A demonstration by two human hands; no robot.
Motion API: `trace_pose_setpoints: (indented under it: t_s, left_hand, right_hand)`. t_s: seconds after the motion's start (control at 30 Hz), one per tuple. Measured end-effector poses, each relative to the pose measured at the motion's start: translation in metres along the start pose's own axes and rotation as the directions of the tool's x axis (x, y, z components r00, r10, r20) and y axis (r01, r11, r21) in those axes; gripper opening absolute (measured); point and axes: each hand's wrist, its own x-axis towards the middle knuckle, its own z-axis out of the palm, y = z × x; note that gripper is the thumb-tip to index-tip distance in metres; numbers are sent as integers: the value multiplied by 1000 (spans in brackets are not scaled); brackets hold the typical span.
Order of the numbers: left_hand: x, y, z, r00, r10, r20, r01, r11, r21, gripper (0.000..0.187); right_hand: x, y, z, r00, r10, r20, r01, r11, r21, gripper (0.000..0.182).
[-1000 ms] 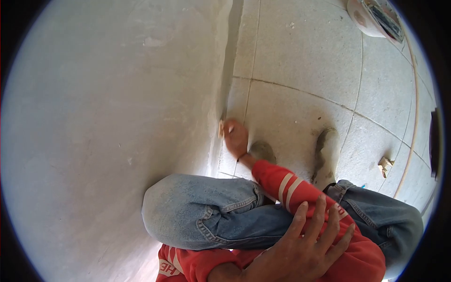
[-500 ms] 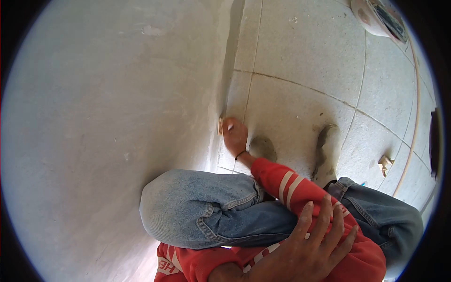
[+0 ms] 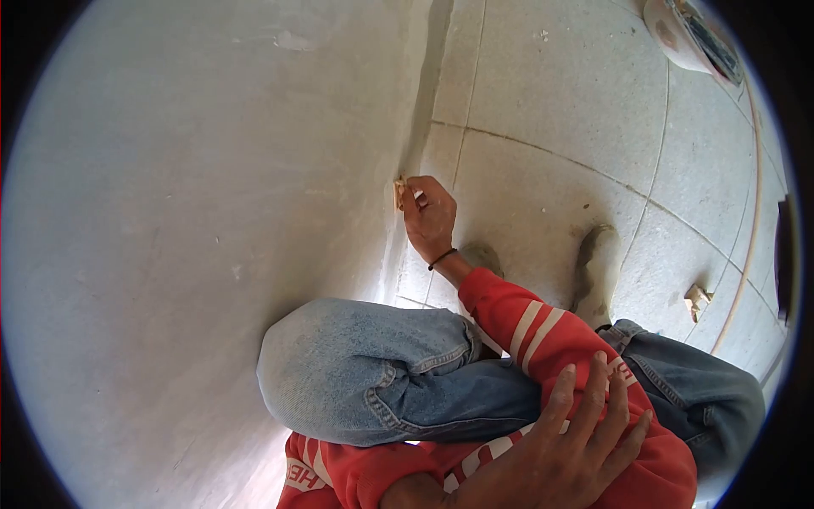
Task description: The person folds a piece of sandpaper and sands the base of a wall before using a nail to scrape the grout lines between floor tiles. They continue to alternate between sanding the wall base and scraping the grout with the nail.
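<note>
My right hand (image 3: 431, 212) pinches a small folded tan piece of sandpaper (image 3: 400, 193), as far as I can make it out. It presses the piece against the lower edge of the smooth grey wall (image 3: 212, 195), just above where wall and floor meet. A dark band circles that wrist. Across my red right sleeve lies my left hand (image 3: 551, 450), its fingers spread and nothing in them.
My bent knee in dusty jeans (image 3: 339, 365) is beside the wall. Two shoes (image 3: 598, 271) rest on the tiled floor (image 3: 560, 110). A crumpled tan scrap (image 3: 698, 301), a thin hose or cable (image 3: 749, 229) and a whitish bucket (image 3: 674, 38) are to the right.
My right hand has slid upward in the view along the wall's base, with the folded piece still in its fingers. My left hand stays on the sleeve. The view has shifted slightly.
</note>
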Motion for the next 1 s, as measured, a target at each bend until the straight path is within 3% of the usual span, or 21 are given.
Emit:
trace_pose_setpoints:
  t_s: [0.07, 0.13, 0.27, 0.3, 0.4, 0.47, 0.5, 0.6, 0.73, 0.8, 0.83, 0.93, 1.0]
  left_hand:
    - [-4, 1, -4, 1000, 18, -19, -18, 1000, -7, 46]
    - [-5, 2, -6, 998, 40, -40, -40, 999, -7, 45]
    - [-2, 0, -2, 998, 23, -54, -22, 1000, 12, 44]
    - [-2, 1, -1, 999, 8, -50, -6, 1000, 27, 44]
    - [-4, 5, -1, 999, 14, -36, -13, 1000, 18, 44]
    - [-6, 6, -7, 999, 29, -37, -28, 1000, 5, 44]
    - [-6, 6, -8, 999, 30, -34, -30, 999, -12, 44]
    - [-5, 3, -2, 999, 25, -31, -26, 1000, -17, 45]
    - [4, -3, 2, 1000, 0, -30, -1, 1000, -24, 45]
    - [3, -2, 1, 1000, -11, 1, 11, 1000, 1, 45]
    - [2, -1, 0, 1000, -4, 0, 4, 1000, 8, 45]
    - [-1, 4, -4, 1000, 17, -10, -18, 1000, -23, 45]
    - [-1, 3, -6, 1000, 10, -14, -11, 999, -33, 45]
  right_hand:
    - [0, -6, 1, 998, -50, -24, 50, 998, 23, 7]
    - [-17, 12, 2, 997, -81, 9, 81, 988, -133, 7]
    - [-17, 16, 5, 997, -76, -30, 73, 995, -71, 8]
    - [-3, 7, 4, 994, -104, -41, 98, 987, -129, 10]
    - [62, -25, 5, 973, -204, -111, 199, 978, -58, 11]
    - [92, -32, 4, 992, -85, -92, 80, 995, -60, 7]
    - [90, -34, 1, 977, -190, -101, 177, 977, -119, 10]
    - [33, -4, 2, 969, -246, -28, 241, 963, -123, 8]
    - [7, 2, 1, 998, -54, -11, 54, 998, 28, 6]
    - [32, -15, -3, 986, -159, -43, 155, 985, -74, 3]
    - [45, -16, 1, 980, -186, -70, 187, 982, 3, 3]
    - [43, -28, -2, 975, -218, -49, 211, 969, -128, 4]
    - [22, -9, -2, 985, -170, -33, 167, 983, -79, 5]
